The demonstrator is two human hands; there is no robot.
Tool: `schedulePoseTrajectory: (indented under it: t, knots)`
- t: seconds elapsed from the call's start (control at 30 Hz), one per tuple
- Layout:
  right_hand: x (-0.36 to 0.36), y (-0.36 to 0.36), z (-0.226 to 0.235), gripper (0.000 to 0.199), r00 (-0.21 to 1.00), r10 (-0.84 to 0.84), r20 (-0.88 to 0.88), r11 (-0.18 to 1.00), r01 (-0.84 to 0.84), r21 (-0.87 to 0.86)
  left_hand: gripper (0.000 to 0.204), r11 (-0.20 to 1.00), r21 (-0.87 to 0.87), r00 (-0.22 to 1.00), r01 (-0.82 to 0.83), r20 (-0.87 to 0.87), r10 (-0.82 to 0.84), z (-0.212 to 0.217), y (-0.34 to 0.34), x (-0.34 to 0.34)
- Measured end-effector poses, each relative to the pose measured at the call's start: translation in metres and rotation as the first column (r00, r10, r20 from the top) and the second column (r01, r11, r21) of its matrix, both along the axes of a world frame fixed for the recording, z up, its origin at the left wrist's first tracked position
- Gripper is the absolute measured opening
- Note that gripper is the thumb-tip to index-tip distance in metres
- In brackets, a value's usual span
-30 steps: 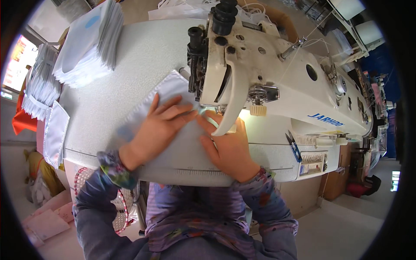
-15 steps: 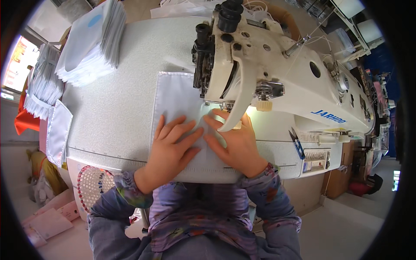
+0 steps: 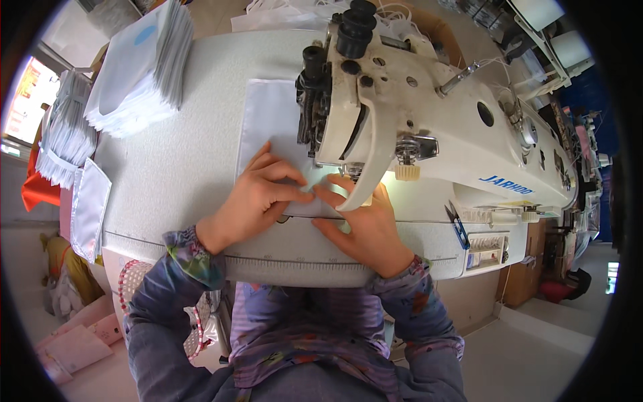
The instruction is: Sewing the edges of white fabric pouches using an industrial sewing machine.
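A white fabric piece point(image 3: 268, 110) with stitched edges lies flat on the sewing machine table, its right side running under the head of the white sewing machine point(image 3: 415, 114). At the cloth's near end my left hand point(image 3: 251, 201) has its fingers bent and drawn together with the thumb on the fabric. My right hand point(image 3: 368, 231) rests beside the lit needle area, behind the curved guard. Its forefinger presses on the cloth near my left fingertips, and its thumb is stretched apart on the table. The needle and presser foot are partly hidden by the guard and fingers.
A tall stack of white fabric pieces point(image 3: 140, 67) stands at the far left, with a tied bundle point(image 3: 67, 130) and a single piece point(image 3: 90, 208) by the table edge. Blue thread snips point(image 3: 457, 226) and a small parts tray point(image 3: 487, 251) lie on the right.
The fabric has slid away from me under the machine, baring the ruler strip. My left hand went from lying flat to drawn-together fingers; my right hand stayed by the needle.
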State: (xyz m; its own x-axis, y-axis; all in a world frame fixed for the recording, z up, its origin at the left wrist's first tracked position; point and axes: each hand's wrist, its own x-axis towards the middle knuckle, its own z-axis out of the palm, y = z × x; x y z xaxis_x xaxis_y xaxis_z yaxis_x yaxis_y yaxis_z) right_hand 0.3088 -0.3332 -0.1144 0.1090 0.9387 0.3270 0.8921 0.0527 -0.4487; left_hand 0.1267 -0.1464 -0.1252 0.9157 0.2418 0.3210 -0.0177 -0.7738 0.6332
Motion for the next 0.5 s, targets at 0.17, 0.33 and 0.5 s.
schedulePoseTrajectory:
  t: [0.17, 0.33, 0.5]
  knots:
    - [-0.001, 0.002, -0.003, 0.049, 1.000, -0.002, -0.030, 1.000, 0.003, 0.029, 0.033, 1.000, 0.016, 0.999, 0.022, 0.049, -0.023, -0.002, 0.024, 0.015]
    - [-0.002, 0.003, -0.006, 0.056, 0.999, -0.027, 0.019, 0.999, 0.026, 0.036, 0.035, 0.999, -0.003, 0.996, 0.041, 0.083, -0.041, -0.006, 0.047, 0.032]
    - [-0.003, 0.004, -0.009, 0.059, 1.000, -0.021, 0.012, 0.999, 0.021, 0.025, 0.033, 0.996, -0.029, 0.994, 0.081, 0.075, -0.079, -0.004, 0.059, 0.041]
